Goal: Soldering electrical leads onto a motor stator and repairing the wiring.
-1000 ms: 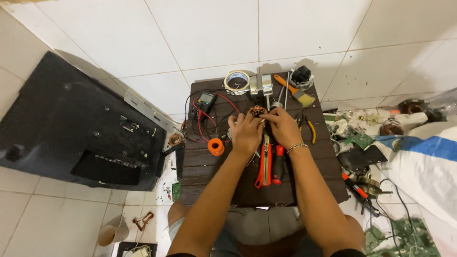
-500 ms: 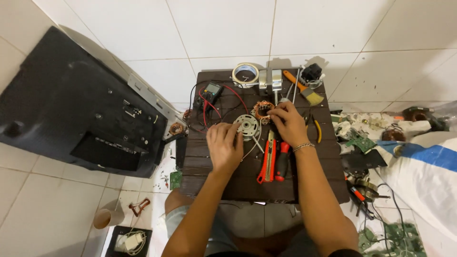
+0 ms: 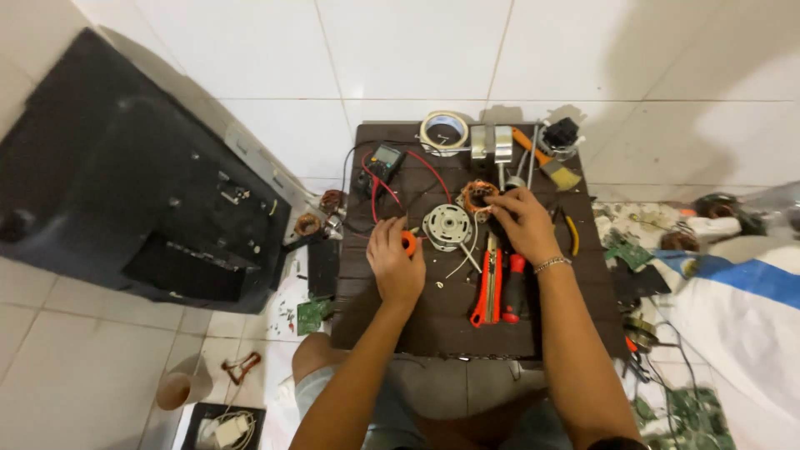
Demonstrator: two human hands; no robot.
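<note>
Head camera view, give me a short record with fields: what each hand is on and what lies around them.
surface: dark wooden board on white tiled floor
left hand: fingers closed on a small orange spool
right hand: touching a copper-wound coil
between hands: round metal motor part
near right hand: red pliers, red-handled tool
far edge: multimeter, tape roll, brush
left of board: black flat panel

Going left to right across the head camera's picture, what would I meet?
Big black flat panel → small green circuit board → left hand on an orange ring → round grey metal motor plate → right hand → yellow-handled tool → blue-and-white sack.
</note>
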